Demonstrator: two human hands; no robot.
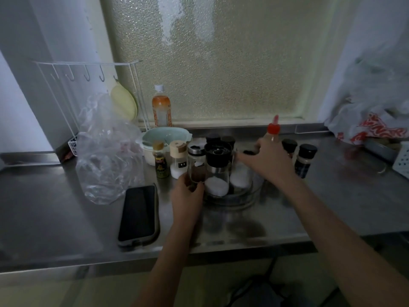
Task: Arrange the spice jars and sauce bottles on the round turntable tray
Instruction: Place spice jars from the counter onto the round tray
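A clear round turntable tray sits mid-counter and holds several black-lidded glass jars, the front one with white powder. My left hand grips a glass jar of brown spice at the tray's left edge. My right hand reaches over the tray's right side, fingers around a jar with a black lid; the grip is blurred. A red-capped bottle stands behind that hand. Two dark-lidded jars stand right of the tray. A white salt jar and a small sauce bottle stand left.
A phone lies near the front edge at left. A crumpled clear bag, a pale green bowl and an orange drink bottle stand at back left. A plastic bag and a white basket are at right.
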